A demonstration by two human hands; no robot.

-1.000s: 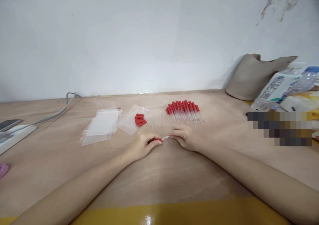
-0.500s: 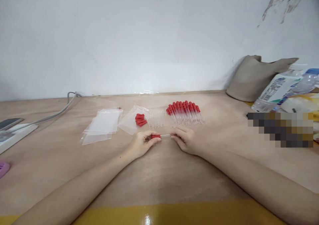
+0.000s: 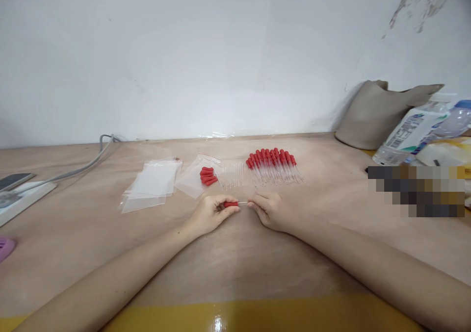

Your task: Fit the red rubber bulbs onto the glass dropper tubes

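Observation:
My left hand [image 3: 217, 211] is closed around a red rubber dropper bulb [image 3: 231, 204]. From the bulb's right end runs a thin clear glass tube [image 3: 243, 203], which my right hand [image 3: 268, 210] pinches between thumb and fingers. Both hands are low over the tabletop, close together. Beyond the left hand lies a small group of loose red bulbs [image 3: 208, 176] on a clear plastic bag [image 3: 189, 181]. Bare glass tubes [image 3: 234, 174] lie in a row beside them. Past my right hand, droppers with red bulbs [image 3: 274, 163] are fanned out side by side.
Clear zip bags [image 3: 152, 182] are stacked at left. A grey cable [image 3: 79, 169] leads to a white power strip [image 3: 29, 199], near a phone [image 3: 15, 181]. At right stand a grey-brown bag [image 3: 371, 118] and a tilted plastic bottle [image 3: 410, 133]; a pixelated patch hides something there.
My right hand has shifted slightly left, closer to my left hand. Less of the glass tube shows between them. Both hands keep their grip.

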